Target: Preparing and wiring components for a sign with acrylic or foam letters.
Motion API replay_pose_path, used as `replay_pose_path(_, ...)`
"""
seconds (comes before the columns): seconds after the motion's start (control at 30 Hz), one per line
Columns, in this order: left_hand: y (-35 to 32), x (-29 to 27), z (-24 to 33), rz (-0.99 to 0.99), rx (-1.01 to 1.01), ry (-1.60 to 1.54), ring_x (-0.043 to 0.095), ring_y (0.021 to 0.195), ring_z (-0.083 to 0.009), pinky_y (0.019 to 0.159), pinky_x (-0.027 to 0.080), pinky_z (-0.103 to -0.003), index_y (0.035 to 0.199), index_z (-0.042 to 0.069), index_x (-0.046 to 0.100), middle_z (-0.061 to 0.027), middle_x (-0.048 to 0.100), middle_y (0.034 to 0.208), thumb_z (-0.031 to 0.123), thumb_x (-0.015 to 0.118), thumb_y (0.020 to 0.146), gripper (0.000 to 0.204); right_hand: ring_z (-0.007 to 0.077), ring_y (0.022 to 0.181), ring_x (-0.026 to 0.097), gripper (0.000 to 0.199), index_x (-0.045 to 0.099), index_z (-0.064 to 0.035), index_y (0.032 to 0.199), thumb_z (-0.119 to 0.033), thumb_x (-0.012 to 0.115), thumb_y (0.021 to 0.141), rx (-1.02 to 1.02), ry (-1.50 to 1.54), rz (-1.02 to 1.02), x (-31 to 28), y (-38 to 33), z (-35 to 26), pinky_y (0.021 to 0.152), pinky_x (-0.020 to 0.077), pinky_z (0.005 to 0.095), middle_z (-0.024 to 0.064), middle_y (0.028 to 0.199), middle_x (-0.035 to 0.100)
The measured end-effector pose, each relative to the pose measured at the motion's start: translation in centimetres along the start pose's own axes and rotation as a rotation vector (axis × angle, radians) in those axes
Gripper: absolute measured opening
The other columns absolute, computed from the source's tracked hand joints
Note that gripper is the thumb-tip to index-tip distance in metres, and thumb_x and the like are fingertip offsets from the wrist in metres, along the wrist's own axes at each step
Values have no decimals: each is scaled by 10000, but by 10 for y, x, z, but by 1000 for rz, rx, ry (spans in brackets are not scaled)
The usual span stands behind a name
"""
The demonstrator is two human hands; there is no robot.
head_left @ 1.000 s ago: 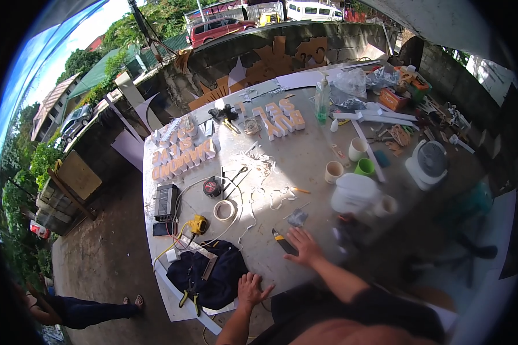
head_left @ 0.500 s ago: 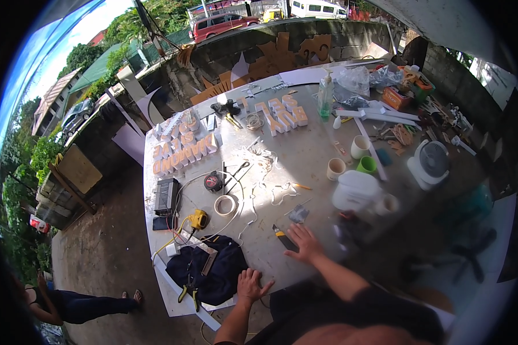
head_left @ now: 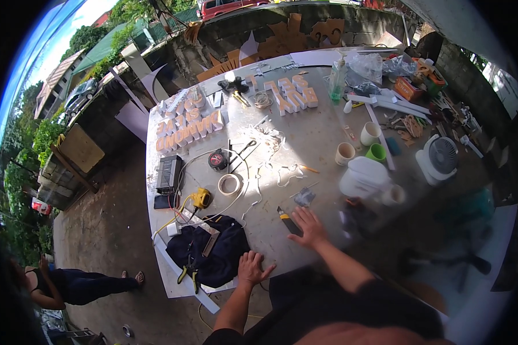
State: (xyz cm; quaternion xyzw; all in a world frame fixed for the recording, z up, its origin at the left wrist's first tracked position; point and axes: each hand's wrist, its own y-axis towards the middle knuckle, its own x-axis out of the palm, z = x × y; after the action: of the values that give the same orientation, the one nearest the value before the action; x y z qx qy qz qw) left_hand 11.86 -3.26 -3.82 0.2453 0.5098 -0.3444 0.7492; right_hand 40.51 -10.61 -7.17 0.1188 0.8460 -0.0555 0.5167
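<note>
My left hand (head_left: 253, 269) rests on the table's near edge with its fingers spread. It holds nothing and lies beside a bundle of dark navy cloth (head_left: 235, 247). Palm down on the tabletop, my right hand (head_left: 309, 229) has its fingers stretched out. A yellow and black utility knife (head_left: 288, 220) lies just to its left, close to the palm; whether they touch I cannot tell. Beyond those fingertips is a small clear plastic packet (head_left: 305, 197). Pliers with yellow-green handles (head_left: 188, 276) lie on the cloth's near side.
A tape roll (head_left: 229, 184), tape measure (head_left: 217, 160), yellow tool (head_left: 201, 198) and black power supply (head_left: 168, 174) occupy the left side. Cut-out letters (head_left: 296, 95) stand farther back. Cups (head_left: 345, 153), a white container (head_left: 362, 177) and a fan (head_left: 437, 160) sit right. A person (head_left: 75, 290) stands left.
My view has tilted, so the table and its things sit higher and slightly farther right in the picture. Both hands stay resting on the table.
</note>
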Motion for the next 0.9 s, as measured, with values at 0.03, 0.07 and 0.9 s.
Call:
replay_pose_path(0.03, 1, 0, 0, 2, 0, -10, 515, 952, -285, 845, 404, -397, 931, 114, 652, -85, 542, 963, 642, 710, 785, 551, 277, 1518, 265, 959, 436, -106, 1518, -798, 484, 856, -11, -7, 20, 0, 2, 0, 1243, 181, 467, 111, 1627, 325)
replay_pose_path(0.07, 1, 1, -3, 36, 12, -2, 515, 947, -285, 844, 405, -395, 927, 115, 648, -84, 543, 965, 644, 709, 786, 551, 272, 1517, 268, 956, 444, -101, 1512, -796, 489, 855, -21, 4, 28, -1, 4, 0, 1242, 184, 468, 111, 1627, 324)
replay_pose_path(0.9, -2, 4, -3, 35, 23, -2, 521, 934, -306, 835, 414, -405, 913, 94, 640, -103, 535, 938, 630, 747, 761, 567, 296, 1508, 283, 976, 443, -105, 1514, -812, 484, 843, 0, 28, 6, 3, 2, 0, 1241, 187, 463, 111, 1620, 338)
